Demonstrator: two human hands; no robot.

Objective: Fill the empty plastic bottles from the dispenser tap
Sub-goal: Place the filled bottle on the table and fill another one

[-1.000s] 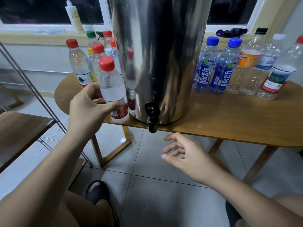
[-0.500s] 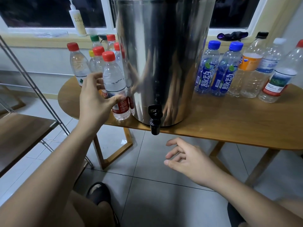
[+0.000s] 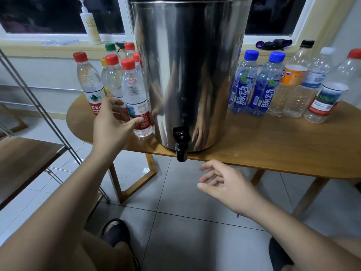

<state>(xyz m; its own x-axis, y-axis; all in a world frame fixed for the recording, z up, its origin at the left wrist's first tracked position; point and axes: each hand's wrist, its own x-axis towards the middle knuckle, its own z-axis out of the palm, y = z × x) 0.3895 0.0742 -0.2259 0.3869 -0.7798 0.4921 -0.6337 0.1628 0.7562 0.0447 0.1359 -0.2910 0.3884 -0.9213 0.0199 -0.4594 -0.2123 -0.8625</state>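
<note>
A tall steel dispenser [image 3: 195, 75] stands on a wooden table [image 3: 263, 149], its black tap [image 3: 181, 143] overhanging the front edge. My left hand [image 3: 111, 124] holds a red-capped clear bottle [image 3: 134, 89] that stands on the table just left of the dispenser; the thumb lies across its label and the fingers reach round its far side. Below the table edge and right of the tap, my right hand [image 3: 224, 184] hovers with relaxed fingers, holding nothing. Right of the dispenser stand two blue-capped bottles [image 3: 243, 85], then several clear ones [image 3: 293, 79].
More capped bottles [image 3: 88, 83] cluster behind the held one at the table's left end. A metal rack with a wooden shelf [image 3: 25, 159] stands at the left. A pump bottle [image 3: 90, 24] sits on the windowsill. My feet in dark slippers are on the tiled floor.
My left hand has carried the red-capped bottle back and set it down beside the dispenser. The right hand stays below the tap, hardly moved.
</note>
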